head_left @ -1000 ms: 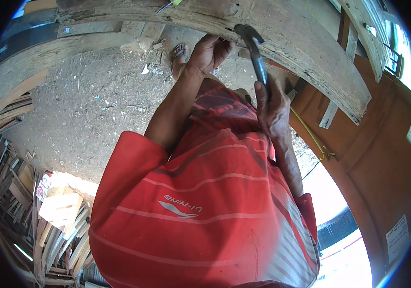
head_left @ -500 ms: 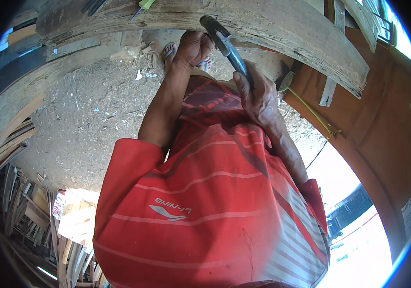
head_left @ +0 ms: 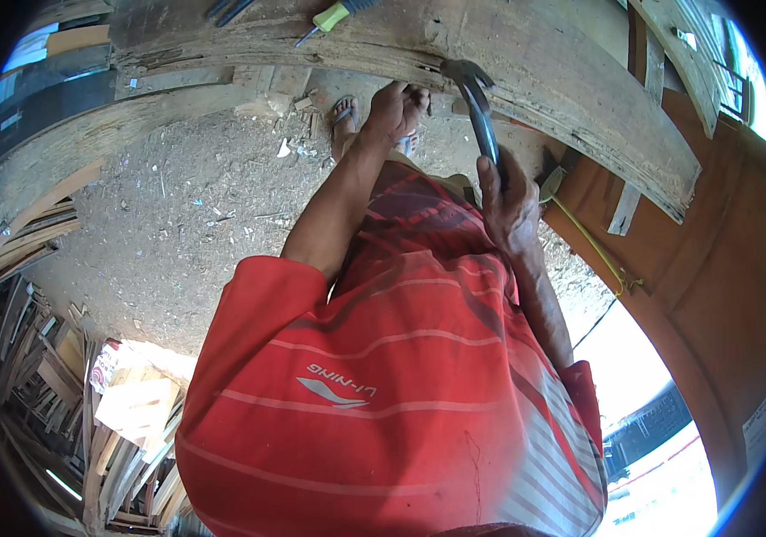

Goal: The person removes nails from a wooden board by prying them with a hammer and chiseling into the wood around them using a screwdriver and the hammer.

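Note:
My right hand is wrapped round the dark handle of a claw hammer. The hammer's head is up at the near edge of a thick, weathered wooden plank. To its left, my left hand is closed, fingers curled in just below that same edge. What its fingers hold, if anything, is too small or hidden to make out. A gap separates the hammer head from my left hand. On the plank, left of both hands, lies a screwdriver with a yellow-green handle and a thin shaft.
Dark tools lie on the plank farther left. Another long board curves along the left side. Stacked wood scraps fill the lower left. A brown panel stands at the right, with a yellow cord beside it. Debris litters the dirt floor.
The whole view has shifted a little. The hammer head has swung right, away from my left hand, and the handle stands more upright. My left hand stays closed near the plank's edge.

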`<state>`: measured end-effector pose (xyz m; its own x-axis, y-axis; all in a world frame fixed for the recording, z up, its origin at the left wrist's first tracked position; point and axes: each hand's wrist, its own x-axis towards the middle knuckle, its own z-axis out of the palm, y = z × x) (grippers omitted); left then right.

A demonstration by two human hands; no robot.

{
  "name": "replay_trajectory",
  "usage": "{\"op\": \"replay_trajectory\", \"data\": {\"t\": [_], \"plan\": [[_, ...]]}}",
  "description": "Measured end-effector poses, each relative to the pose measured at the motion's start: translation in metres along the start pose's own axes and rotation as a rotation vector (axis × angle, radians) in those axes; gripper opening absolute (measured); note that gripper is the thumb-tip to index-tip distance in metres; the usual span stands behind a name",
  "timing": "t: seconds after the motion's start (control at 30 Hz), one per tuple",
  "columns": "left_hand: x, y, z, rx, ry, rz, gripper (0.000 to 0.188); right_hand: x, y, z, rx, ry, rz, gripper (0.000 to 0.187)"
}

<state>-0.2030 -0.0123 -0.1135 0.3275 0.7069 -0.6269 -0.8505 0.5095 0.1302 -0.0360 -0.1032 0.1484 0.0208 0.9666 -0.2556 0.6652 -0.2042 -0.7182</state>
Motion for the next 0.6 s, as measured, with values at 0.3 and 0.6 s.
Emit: {"op": "replay_trajectory", "data": {"t": [0.3,0.6], "plan": [[-0.130,0.027,0.031,1.637,-0.203,0.414,0.038,0.002,0.016,0.001,-0.026,0.038,0.021,0.030],[-0.191,0.100,0.163,1.730,0.121,1.085,0.030,0.001,0.005,-0.030,0.106,0.121,0.040,0.032]]}}
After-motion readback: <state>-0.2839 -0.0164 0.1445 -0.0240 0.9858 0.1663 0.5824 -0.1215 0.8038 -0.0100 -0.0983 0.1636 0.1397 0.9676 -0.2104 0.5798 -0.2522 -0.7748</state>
